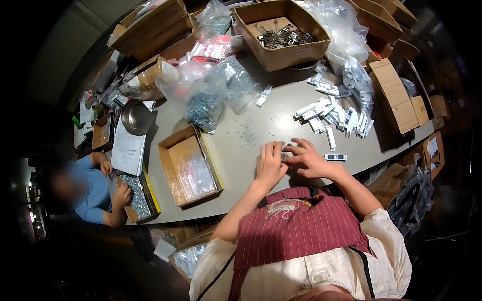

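My left hand [271, 161] and my right hand [305, 159] meet close together over the table in front of me. The left fingers are bent and close together, pointing away from me. On the right hand, thumb and forefinger curl toward the left fingertips while the other fingers fan out a little. Anything small between the fingertips is hidden. Beyond my left hand lies a loose scatter of small metal screws or pins [245, 133]. Near my right wrist rests a single flat white-and-grey metal strip [335, 157], with another strip [331, 138] and a larger pile [334, 114] beyond it.
An open carton of clear plastic bags [193, 173] stands left of me. Ahead are plastic bags of small metal parts [205, 108] and a box of metal pieces [281, 56]. A metal pan [136, 118] sits on papers. At far left, a person's hands [120, 194] work over a box of parts.
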`<state>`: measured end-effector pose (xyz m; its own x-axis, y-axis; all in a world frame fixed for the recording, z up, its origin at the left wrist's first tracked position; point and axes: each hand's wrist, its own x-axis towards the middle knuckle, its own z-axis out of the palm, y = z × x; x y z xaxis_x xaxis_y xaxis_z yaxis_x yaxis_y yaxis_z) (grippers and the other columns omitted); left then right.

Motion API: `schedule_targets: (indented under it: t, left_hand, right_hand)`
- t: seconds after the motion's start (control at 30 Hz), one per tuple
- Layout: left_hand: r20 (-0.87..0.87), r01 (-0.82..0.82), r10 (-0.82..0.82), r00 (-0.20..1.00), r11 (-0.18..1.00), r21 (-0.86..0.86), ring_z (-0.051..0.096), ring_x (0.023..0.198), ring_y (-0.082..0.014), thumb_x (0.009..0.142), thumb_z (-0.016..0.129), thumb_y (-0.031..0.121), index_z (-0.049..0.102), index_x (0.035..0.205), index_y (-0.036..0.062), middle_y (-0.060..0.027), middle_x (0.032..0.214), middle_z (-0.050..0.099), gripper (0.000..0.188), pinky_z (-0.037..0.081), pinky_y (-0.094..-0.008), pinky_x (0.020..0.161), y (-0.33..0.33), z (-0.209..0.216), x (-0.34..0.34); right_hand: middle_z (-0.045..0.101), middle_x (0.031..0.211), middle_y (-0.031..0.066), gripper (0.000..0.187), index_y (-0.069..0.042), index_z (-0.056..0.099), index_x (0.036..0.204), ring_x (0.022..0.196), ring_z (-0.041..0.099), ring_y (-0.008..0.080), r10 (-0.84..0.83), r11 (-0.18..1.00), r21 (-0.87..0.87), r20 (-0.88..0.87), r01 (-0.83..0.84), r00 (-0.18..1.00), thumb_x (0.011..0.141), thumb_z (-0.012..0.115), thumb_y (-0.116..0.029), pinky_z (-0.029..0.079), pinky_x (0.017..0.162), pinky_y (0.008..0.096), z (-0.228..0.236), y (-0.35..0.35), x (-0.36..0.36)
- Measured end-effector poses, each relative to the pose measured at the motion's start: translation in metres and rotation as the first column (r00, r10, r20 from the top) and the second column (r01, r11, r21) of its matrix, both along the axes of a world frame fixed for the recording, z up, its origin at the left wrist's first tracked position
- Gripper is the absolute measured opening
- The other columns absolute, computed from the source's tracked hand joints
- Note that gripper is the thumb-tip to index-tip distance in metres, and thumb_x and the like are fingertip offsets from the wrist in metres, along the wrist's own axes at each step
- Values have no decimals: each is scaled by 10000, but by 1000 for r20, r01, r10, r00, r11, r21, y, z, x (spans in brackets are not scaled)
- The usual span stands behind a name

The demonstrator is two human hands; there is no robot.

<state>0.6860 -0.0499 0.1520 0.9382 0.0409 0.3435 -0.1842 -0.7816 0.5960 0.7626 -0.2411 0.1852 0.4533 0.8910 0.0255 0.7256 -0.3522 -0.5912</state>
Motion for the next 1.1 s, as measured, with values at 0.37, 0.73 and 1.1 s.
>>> schedule_targets:
  t: [0.37,0.73,1.1]
  left_hand:
    - [-188,52,-118,975,945,-324,614,952,-283,738,834,128,595,1249,45,-72,937,656,570,433,-420,969,10,-25,0]
    - [-268,94,-218,938,908,-408,602,992,-301,739,848,129,556,1302,87,-63,966,657,636,447,-430,957,12,-28,1]
    - [-239,4,-113,964,911,-412,606,968,-313,745,821,80,573,1276,68,-76,958,651,587,457,-439,924,33,-26,-13]
  right_hand:
    - [610,1090,205,310,-18,632,1159,1003,641,422,-521,854,40,65,519,851,855,682,-48,540,847,474,-31,-19,26]
    - [618,1025,169,377,-24,583,1077,879,676,413,-349,910,-191,128,368,928,733,723,-93,570,751,497,-48,-15,26]
    - [641,832,187,219,-2,586,943,788,676,411,-121,986,-100,101,131,987,814,704,-134,556,692,487,-60,22,-33]
